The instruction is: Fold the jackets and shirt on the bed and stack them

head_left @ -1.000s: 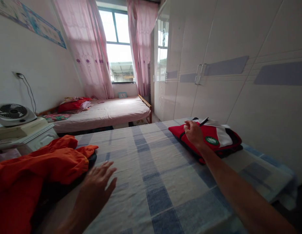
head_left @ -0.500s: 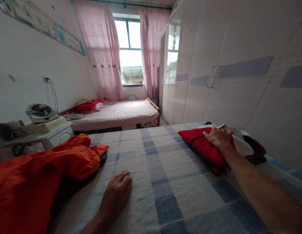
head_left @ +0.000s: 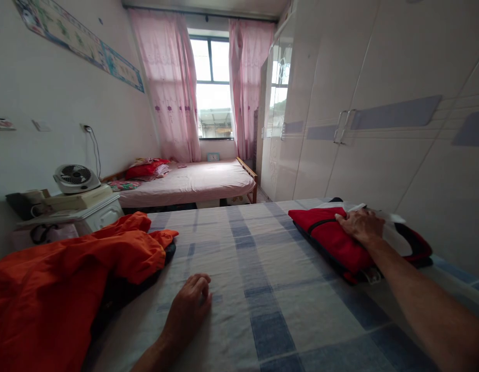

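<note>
On the right side of the bed, my right hand (head_left: pixel 361 225) is closed on top of a folded red garment (head_left: pixel 326 232) with a dark stripe. A thin white strip pokes out by its fingers; what that belongs to I cannot make out. White and black cloth (head_left: pixel 412 240) lies beside and beneath the hand. My left hand (head_left: pixel 193 297) is over the checked sheet (head_left: pixel 227 279) near the middle, fingers loosely bent and holding nothing. To its left spreads a crumpled orange garment (head_left: pixel 69 279) with a dark lining, apart from the hand.
A white wardrobe (head_left: pixel 390 67) runs along the right wall. Beyond this bed stands another bed (head_left: pixel 189 178) with pink bedding, below a curtained window (head_left: pixel 214 98). At the left, a small fan (head_left: pixel 77 177) sits on boxes on a white cabinet (head_left: pixel 108 213).
The view has swung slightly left and up. My left hand's fingers have curled and lifted a little. My right hand remains on the red garment, turned slightly.
</note>
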The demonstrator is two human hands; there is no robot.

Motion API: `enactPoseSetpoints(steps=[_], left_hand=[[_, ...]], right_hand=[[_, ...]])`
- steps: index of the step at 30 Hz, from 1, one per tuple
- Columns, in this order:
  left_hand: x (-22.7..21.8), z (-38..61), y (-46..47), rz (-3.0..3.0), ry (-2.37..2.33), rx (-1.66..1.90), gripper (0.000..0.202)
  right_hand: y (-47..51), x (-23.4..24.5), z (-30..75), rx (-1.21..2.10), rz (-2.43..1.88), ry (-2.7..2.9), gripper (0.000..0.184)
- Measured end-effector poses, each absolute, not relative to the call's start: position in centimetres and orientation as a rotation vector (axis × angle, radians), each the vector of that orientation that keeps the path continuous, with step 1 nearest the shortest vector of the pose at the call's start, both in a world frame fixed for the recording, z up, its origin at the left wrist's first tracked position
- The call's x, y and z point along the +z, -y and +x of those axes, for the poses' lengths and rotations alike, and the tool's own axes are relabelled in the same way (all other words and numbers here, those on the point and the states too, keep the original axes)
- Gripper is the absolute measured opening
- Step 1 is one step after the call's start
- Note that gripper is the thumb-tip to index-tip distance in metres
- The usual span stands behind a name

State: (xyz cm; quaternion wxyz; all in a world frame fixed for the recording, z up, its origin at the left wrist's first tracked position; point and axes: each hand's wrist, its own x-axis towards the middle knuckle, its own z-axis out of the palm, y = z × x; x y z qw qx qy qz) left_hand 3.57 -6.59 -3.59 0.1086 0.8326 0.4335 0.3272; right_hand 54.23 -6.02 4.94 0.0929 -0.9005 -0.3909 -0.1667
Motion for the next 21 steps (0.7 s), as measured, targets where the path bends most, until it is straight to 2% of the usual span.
enactPoseSetpoints(steps=[7,10,16,21], left_hand=[[-3.5,3.7,6.5,2.197,-1.232,1.120,0.013],[-2.9,3.8,6.7,1.857,-1.186,1.153,0.022],[-1.6,3.1,6.6,0.926,-0.663,1.100,0.030],[-1.3,2.0,5.8,0.647,-0.495,1.070,0.021]], right_hand=[[6.5,3.6,54.8,-0.549,-2.541,1.183,0.040],[6.5,3.5,54.7,-0.550,-2.539,1.189,0.040],[7.0,3.4,55.0,-0.566,-2.541,1.169,0.039],[6.9,2.4,55.0,-0.766,-2.496,1.093,0.032]])
